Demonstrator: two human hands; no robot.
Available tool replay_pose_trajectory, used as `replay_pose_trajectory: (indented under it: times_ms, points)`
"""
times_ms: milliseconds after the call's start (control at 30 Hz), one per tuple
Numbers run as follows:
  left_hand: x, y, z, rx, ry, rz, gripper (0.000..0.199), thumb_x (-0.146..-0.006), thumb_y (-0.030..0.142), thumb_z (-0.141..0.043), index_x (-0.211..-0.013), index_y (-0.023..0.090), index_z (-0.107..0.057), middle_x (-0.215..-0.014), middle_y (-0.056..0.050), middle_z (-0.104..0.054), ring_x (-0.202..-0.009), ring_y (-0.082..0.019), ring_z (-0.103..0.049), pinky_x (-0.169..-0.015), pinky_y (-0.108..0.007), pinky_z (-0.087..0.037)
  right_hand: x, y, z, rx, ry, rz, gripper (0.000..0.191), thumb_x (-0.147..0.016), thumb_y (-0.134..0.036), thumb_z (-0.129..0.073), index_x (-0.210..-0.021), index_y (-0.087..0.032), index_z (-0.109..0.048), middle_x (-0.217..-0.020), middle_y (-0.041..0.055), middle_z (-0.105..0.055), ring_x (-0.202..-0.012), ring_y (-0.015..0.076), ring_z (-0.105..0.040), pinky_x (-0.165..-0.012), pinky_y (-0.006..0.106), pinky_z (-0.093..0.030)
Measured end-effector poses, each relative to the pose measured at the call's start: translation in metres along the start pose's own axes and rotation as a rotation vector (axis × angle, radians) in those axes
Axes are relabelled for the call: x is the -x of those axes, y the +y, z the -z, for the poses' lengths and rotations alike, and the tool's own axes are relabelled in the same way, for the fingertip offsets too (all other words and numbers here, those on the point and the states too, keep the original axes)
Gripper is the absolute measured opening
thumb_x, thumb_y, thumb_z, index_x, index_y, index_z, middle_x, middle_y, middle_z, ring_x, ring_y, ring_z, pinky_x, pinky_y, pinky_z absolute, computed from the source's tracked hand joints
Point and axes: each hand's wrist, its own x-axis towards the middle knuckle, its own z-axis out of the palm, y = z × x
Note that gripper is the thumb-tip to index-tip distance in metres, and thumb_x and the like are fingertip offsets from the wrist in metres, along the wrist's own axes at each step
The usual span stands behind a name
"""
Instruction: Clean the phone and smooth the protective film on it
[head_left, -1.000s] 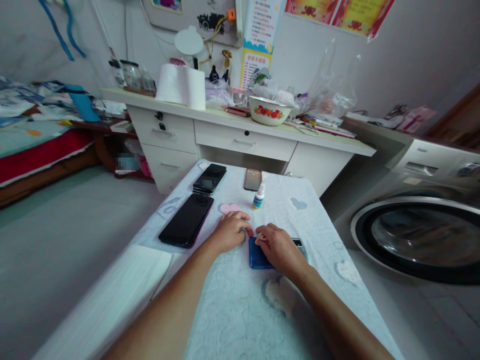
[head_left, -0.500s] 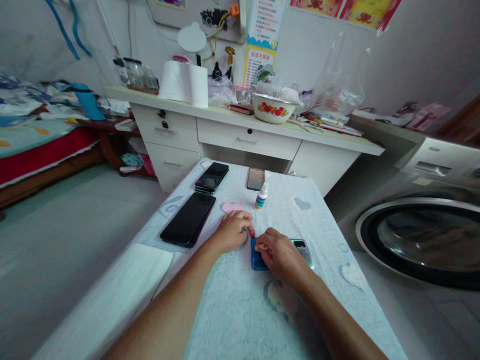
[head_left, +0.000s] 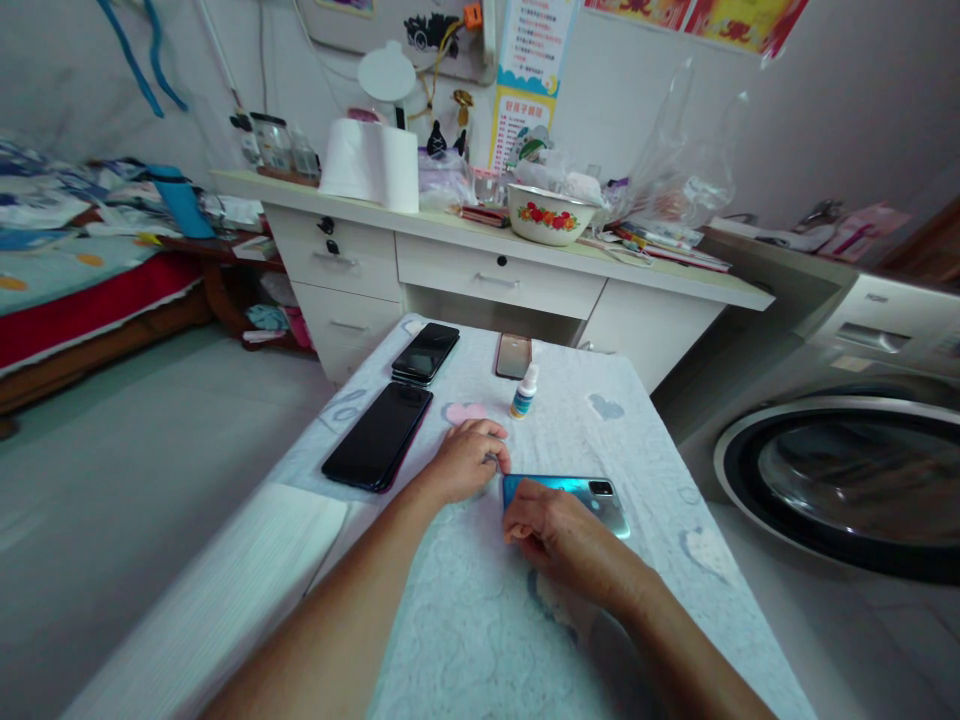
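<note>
A blue-to-silver phone (head_left: 616,515) lies back up on the cloth-covered table, its camera block toward the right. My right hand (head_left: 544,520) is closed over the phone's left half and lower edge, fingers bunched; a small orange-tan bit shows at the fingertips, too small to name. Beside the phone's upper left corner, my left hand (head_left: 472,460) rests on the cloth with bent, slightly parted fingers and a fingertip at that corner. Beyond the hands stands a small white-capped spray bottle (head_left: 523,392) with a blue and yellow label.
On the table's left lie a large black phone (head_left: 379,437) and a stack of dark phones (head_left: 425,352). A phone case (head_left: 514,356) lies at the far edge. Behind stands a white desk (head_left: 495,270) with a flowered bowl (head_left: 551,214); a washing machine (head_left: 840,400) is at right.
My right hand has slid slightly toward me, from the phone's left end to its lower edge, uncovering more of the shiny back. My left hand stays in place. The view has shifted slightly.
</note>
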Motion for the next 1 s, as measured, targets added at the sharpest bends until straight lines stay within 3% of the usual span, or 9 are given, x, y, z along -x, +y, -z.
replay_pose_trajectory:
  times_ms: [600,1000]
  points:
    - [-0.001,-0.002,-0.002,-0.003,0.029,-0.014,0.029,-0.07,0.009,-0.049,-0.078,0.027,-0.071,-0.12,0.0,-0.057,-0.118,-0.023,-0.044,-0.102,-0.043,-0.031,-0.02,0.01,-0.007,0.152,0.145,-0.145,0.016,-0.087,-0.012,-0.047,-0.083,-0.019,-0.061,-0.087,0.0019,-0.053,-0.073,0.01,-0.053,-0.067,0.02,-0.037]
    - [0.001,0.001,0.002,0.022,0.013,-0.001,0.03,-0.074,0.009,-0.047,-0.074,0.026,-0.072,-0.118,0.0,-0.058,-0.117,-0.022,-0.045,-0.102,-0.043,-0.031,-0.008,0.007,0.0,0.095,-0.012,-0.036,0.016,-0.079,-0.006,-0.05,-0.078,-0.018,-0.06,-0.086,0.0002,-0.052,-0.072,0.0087,-0.051,-0.066,0.019,-0.035]
